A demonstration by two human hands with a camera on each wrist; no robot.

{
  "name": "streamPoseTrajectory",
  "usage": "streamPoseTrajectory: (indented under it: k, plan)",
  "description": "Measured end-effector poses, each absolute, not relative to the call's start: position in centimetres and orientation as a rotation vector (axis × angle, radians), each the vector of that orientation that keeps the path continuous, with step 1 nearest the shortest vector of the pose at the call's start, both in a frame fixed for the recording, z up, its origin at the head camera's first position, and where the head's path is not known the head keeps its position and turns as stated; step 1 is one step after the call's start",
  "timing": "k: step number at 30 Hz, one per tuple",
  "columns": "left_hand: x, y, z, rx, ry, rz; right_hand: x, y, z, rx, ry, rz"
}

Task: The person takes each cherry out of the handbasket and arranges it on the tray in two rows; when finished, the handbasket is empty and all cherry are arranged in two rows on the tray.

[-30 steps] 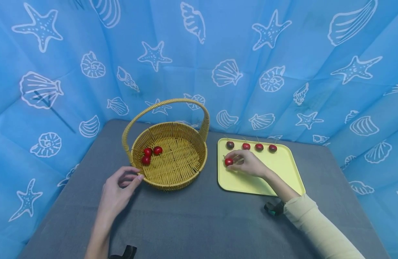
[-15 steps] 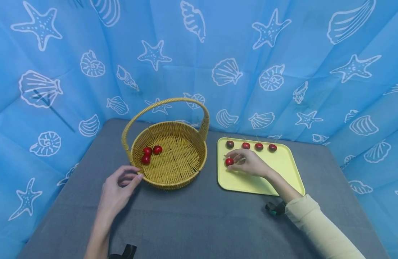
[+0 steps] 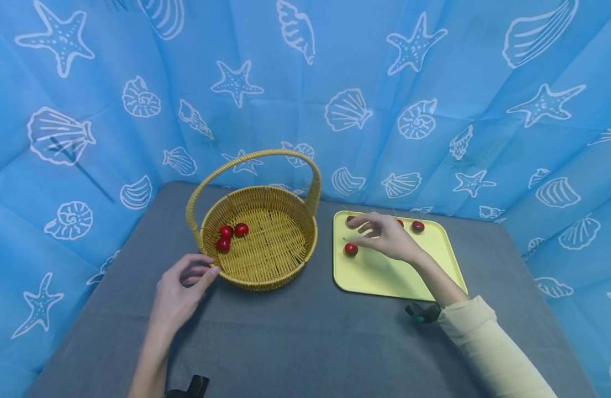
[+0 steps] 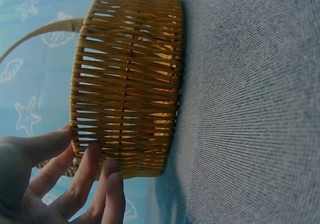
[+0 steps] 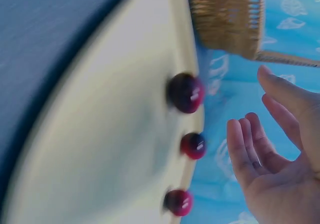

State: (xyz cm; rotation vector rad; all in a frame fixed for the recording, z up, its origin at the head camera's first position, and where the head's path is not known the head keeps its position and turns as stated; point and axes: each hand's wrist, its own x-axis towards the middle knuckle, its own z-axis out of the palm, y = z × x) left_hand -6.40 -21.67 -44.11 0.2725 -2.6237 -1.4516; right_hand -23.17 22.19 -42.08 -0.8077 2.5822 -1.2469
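Head view: right hand (image 3: pixel 387 237) is free beside the front cherry (image 3: pixel 351 250), left hand (image 3: pixel 183 293) holds the basket (image 3: pixel 258 286)

Around the left hand, the grey table (image 3: pixel 295 342) spreads on its near side. To its right stands the basket, with its tall handle (image 3: pixel 314 193) arching above it. Inside, just beyond the left fingertips, three cherries (image 3: pixel 226 232) lie together. Behind everything, a blue curtain (image 3: pixel 310 83) with shells and starfish hangs. A dark strap (image 3: pixel 419 312) is near the right wrist, next to the rolled sleeve (image 3: pixel 469 326).

Under the right hand lies the yellow tray (image 3: pixel 370 276). On it, the front cherry rests just at the near side of the thumb; whether they touch, I cannot tell. Beyond the hand is the row of back cherries (image 3: pixel 417 227), and the hand stands in the way, covering part of this row. The right wrist view shows the thumb and fingers spread, with nothing between them. The left thumb and fingers pinch the rim of the basket.

Half a second ago, the right fingers were around the front cherry; now they are away from it, and the hand is a little farther back. The cherry stays in almost the same place. The left hand and the three cherries in the basket remain as they were.
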Motion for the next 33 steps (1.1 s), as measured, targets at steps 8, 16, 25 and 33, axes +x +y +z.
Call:
streamPoseTrajectory:
  k: [8,16,25,33]
  plan:
    - [-6.5,-21.7,-44.1,0.302,-2.641,-1.459,-22.6,19.0,-39.7,-0.833,2.541,-1.342]
    - [-6.5,-21.6,-44.0,0.336,-2.653,-1.463,-22.5,16.3,-38.4,-0.923,2.472,-1.36]
    - [-6.4,-21.6,-44.0,0.305,-2.648,-1.437,-22.8,13.1,-37.1,-1.033,2.384,-1.38]
    - [-6.4,-21.6,-43.9,0.327,-2.659,-1.438,-24.1,9.6,-36.3,-1.127,2.316,-1.333]
